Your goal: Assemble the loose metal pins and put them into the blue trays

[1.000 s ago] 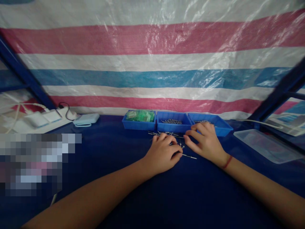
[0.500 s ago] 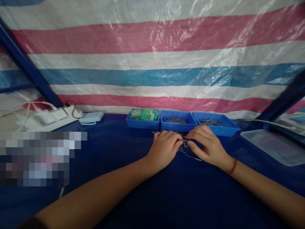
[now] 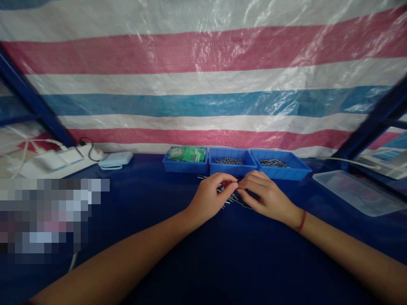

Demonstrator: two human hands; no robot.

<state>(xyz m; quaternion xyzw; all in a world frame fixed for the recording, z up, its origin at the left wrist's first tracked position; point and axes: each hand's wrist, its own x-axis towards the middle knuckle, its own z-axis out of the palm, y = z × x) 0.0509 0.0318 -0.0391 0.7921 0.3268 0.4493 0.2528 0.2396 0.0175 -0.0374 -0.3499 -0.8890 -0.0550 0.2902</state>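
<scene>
Dark blue tabletop (image 3: 203, 262) fills the foreground, and both bare forearms reach in over it from the lower corners. A red band (image 3: 302, 221) circles the right wrist.

The left hand (image 3: 212, 195) curves palm-down, its thumb and forefinger drawn nearly together at the tips. The right hand (image 3: 267, 197) faces it, fingers bent and bunched, thumb slightly below them, tips just beside the left ones. Something small and dark shows where the fingertips meet; I cannot tell whether either hand grips a pin there, nor which way such a piece would point.

Below and between the hands lies a loose pile of thin metal pins (image 3: 231, 198), partly covered by the left hand. Their long axes lie flat and cross in several directions. At the near edge some slant from lower left to upper right; beside the right thumb, one slender pin (image 3: 247, 206) runs from upper left to lower right.

Farther right rests a translucent tray (image 3: 359, 192). Behind the hands, three blue bins stand in a row: the left bin (image 3: 186, 167) holds green packets, the middle bin (image 3: 232, 170) and right bin (image 3: 282, 173) hold small metal pieces. Left of them sits a pale blue device (image 3: 116, 160), then a white power strip (image 3: 68, 163). A striped sheet (image 3: 203, 101) hangs behind everything.
</scene>
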